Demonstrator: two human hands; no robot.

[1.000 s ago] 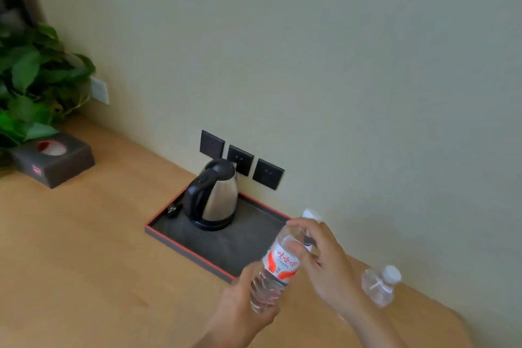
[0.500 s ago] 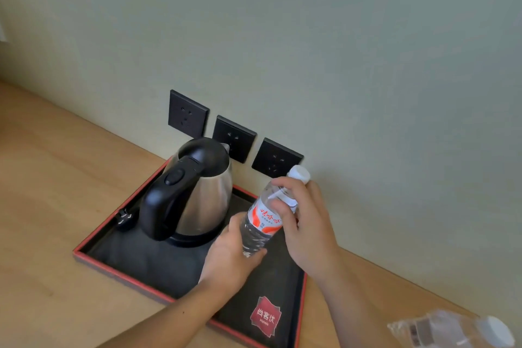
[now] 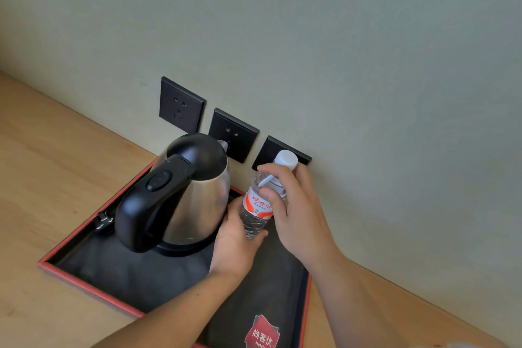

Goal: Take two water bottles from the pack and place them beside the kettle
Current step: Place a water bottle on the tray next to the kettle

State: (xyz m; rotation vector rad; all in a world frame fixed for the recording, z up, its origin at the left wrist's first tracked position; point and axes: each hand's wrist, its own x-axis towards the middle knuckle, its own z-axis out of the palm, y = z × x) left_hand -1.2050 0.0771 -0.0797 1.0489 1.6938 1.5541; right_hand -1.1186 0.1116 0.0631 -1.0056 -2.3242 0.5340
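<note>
A clear water bottle point(image 3: 258, 207) with a white cap and a red-and-white label stands almost upright, just right of the steel kettle point(image 3: 183, 195) with its black handle and lid. My left hand point(image 3: 236, 243) is wrapped around the bottle's lower part. My right hand point(image 3: 296, 212) holds its upper part below the cap. The bottle's base is hidden by my left hand, over the black tray point(image 3: 135, 277) with a red rim. A pale sliver of something shows at the bottom right edge; I cannot tell what it is.
The tray lies on a wooden counter point(image 3: 42, 178) against a pale green wall. Three black wall sockets point(image 3: 180, 106) sit just behind the kettle and bottle. A black plug point(image 3: 103, 220) lies in the tray at the kettle's left. A red logo point(image 3: 264, 332) marks the tray's near right.
Both hands have carried the bottle from the counter's near side over the tray, then closer beside the kettle and more upright. The second bottle on the counter has left the view.
</note>
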